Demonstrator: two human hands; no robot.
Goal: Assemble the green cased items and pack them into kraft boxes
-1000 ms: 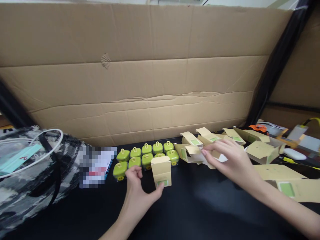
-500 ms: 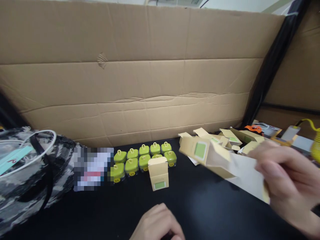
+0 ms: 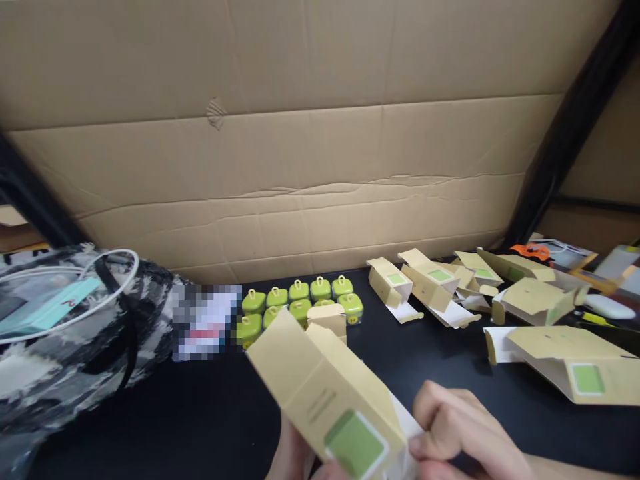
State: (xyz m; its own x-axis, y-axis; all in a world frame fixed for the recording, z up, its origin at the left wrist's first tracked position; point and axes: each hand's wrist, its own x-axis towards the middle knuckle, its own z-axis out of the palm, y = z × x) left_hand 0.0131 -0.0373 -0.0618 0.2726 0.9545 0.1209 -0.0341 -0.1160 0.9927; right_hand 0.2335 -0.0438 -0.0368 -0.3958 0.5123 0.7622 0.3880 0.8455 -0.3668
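Note:
A beige cardboard box (image 3: 325, 393) with a green label is tilted close in front of me. My left hand (image 3: 291, 450) grips it from below, largely hidden behind the cardboard. At its right end my right hand (image 3: 460, 427) pinches the white inner flap (image 3: 404, 415) between thumb and fingers. Partly covered by this box, another small beige box (image 3: 327, 313) stands on the black table (image 3: 200, 420). Behind it are two rows of small green-lidded containers (image 3: 320, 288) with loops on top.
Several opened beige boxes (image 3: 433, 277) lie at the back right, and a nearer one (image 3: 575, 367) sits by the right edge. On the left are a camouflage-patterned bag (image 3: 165, 327) and a white cable (image 3: 135, 273). A cardboard wall (image 3: 310, 153) closes off the back.
My right hand has come from the right to the middle and now works on the box with my left hand. An opened box now lies at the right. The view has shifted slightly.

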